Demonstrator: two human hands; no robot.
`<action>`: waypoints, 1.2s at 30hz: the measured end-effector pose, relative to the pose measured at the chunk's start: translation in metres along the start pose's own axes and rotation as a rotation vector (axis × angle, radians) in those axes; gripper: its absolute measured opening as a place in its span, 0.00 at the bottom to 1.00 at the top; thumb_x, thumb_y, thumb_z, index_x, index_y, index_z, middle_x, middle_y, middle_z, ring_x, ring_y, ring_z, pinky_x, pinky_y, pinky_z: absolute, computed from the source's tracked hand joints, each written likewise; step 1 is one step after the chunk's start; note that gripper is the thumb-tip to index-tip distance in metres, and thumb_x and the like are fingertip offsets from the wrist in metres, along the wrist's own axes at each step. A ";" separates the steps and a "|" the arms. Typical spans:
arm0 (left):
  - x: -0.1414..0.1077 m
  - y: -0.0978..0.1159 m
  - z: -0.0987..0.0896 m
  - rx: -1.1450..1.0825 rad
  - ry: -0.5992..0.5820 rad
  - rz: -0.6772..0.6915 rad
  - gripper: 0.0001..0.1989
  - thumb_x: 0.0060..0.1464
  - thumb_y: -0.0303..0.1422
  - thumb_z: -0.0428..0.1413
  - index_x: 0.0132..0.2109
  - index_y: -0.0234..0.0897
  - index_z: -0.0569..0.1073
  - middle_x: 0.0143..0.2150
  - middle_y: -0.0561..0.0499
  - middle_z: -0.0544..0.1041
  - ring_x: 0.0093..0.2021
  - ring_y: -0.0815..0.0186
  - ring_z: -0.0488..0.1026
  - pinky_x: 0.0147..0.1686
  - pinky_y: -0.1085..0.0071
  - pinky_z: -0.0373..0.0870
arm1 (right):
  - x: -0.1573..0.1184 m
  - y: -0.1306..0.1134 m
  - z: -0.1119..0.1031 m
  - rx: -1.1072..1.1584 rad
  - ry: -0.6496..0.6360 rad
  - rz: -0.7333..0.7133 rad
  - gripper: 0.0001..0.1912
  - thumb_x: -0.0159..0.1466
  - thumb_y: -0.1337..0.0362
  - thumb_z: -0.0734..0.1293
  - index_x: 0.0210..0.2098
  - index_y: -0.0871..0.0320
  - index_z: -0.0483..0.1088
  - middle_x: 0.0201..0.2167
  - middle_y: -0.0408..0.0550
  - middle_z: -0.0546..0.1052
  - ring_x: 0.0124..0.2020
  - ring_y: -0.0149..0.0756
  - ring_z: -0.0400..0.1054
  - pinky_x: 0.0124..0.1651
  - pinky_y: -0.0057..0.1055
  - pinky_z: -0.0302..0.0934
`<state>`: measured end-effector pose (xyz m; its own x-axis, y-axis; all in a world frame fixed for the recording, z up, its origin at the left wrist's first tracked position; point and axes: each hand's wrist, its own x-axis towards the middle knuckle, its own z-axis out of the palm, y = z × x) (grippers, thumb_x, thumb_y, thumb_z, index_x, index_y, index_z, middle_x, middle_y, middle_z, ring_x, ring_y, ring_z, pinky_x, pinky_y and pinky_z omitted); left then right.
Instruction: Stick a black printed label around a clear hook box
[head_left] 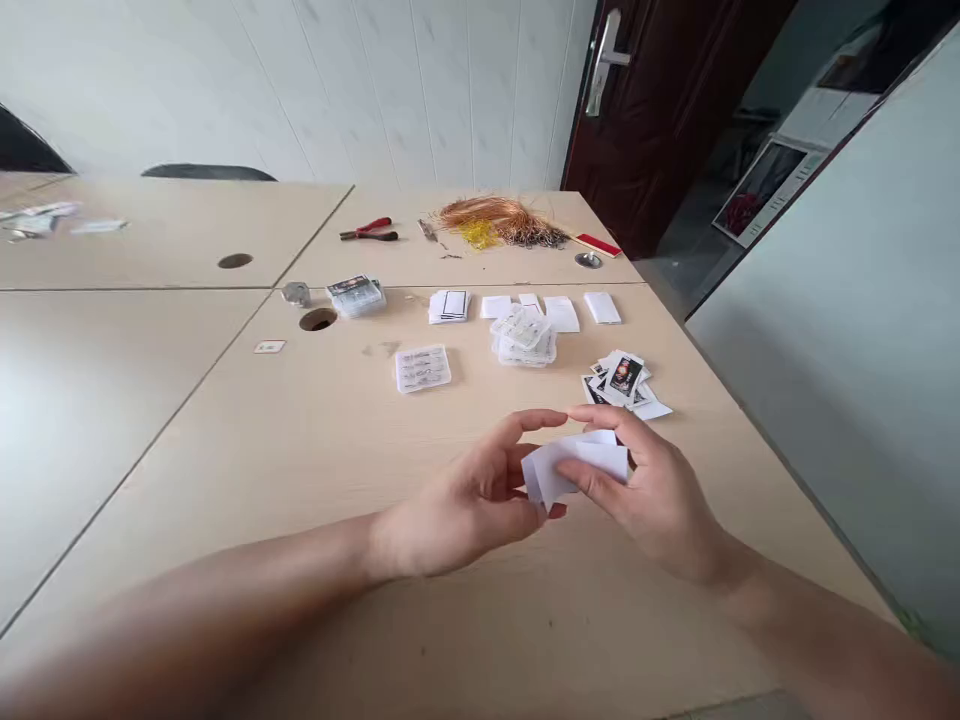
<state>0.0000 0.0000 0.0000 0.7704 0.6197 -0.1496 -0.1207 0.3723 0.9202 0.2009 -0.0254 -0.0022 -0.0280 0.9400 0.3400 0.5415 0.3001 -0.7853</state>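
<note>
Right hand (664, 495): thumb on top, pinching white slips (574, 465).
Left hand (480, 500): grasping left end of same slips, thumb at lower corner; index fingertips meet or nearly, can't tell.
Slip location: between both hands, above table (300, 430).
Printed cards (624, 377): loose pile just beyond right hand.
Clear box (422, 368): beyond left hand.
Paper stacks (450, 306): row farther back.
Far section: pliers (369, 231), copper wire bundle (491, 213).

The left hand (480, 500) and right hand (660, 500) face each other, index fingertips (touching or nearly so) beyond both thumbs. The right thumb (596, 483) points toward the left hand, pinching; the left thumb (517, 520) sits nearer the body. Behind the hands, the left forearm (255, 590) and right forearm (810, 620) spread apart.
</note>
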 end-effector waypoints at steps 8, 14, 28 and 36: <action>0.004 0.003 -0.002 0.151 0.199 0.014 0.10 0.65 0.39 0.57 0.43 0.36 0.72 0.39 0.49 0.78 0.41 0.65 0.76 0.44 0.65 0.74 | -0.005 0.000 -0.005 0.093 -0.044 -0.104 0.07 0.63 0.65 0.74 0.40 0.50 0.74 0.27 0.36 0.76 0.26 0.25 0.71 0.28 0.19 0.68; -0.003 0.003 -0.009 0.218 0.241 0.225 0.05 0.58 0.24 0.59 0.40 0.39 0.77 0.58 0.49 0.74 0.47 0.66 0.74 0.44 0.71 0.70 | -0.004 0.015 -0.011 0.148 -0.064 -0.276 0.14 0.63 0.76 0.68 0.38 0.48 0.74 0.39 0.41 0.76 0.42 0.28 0.75 0.40 0.23 0.71; 0.002 -0.001 -0.004 -0.036 0.145 0.028 0.12 0.60 0.29 0.62 0.50 0.39 0.72 0.34 0.56 0.77 0.33 0.72 0.73 0.35 0.75 0.68 | -0.009 0.012 -0.015 0.235 -0.066 -0.221 0.22 0.72 0.73 0.62 0.57 0.40 0.72 0.49 0.42 0.80 0.50 0.25 0.76 0.50 0.21 0.72; 0.005 -0.007 -0.002 0.212 0.299 0.119 0.07 0.56 0.26 0.59 0.43 0.38 0.75 0.37 0.55 0.76 0.37 0.70 0.71 0.38 0.72 0.68 | -0.003 0.013 -0.011 0.177 -0.128 -0.017 0.16 0.69 0.65 0.69 0.55 0.51 0.73 0.36 0.42 0.84 0.34 0.28 0.82 0.35 0.18 0.75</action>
<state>0.0035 0.0025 -0.0077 0.5381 0.8360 -0.1074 -0.0423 0.1541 0.9871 0.2169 -0.0257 -0.0077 -0.1486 0.9441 0.2944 0.3847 0.3295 -0.8622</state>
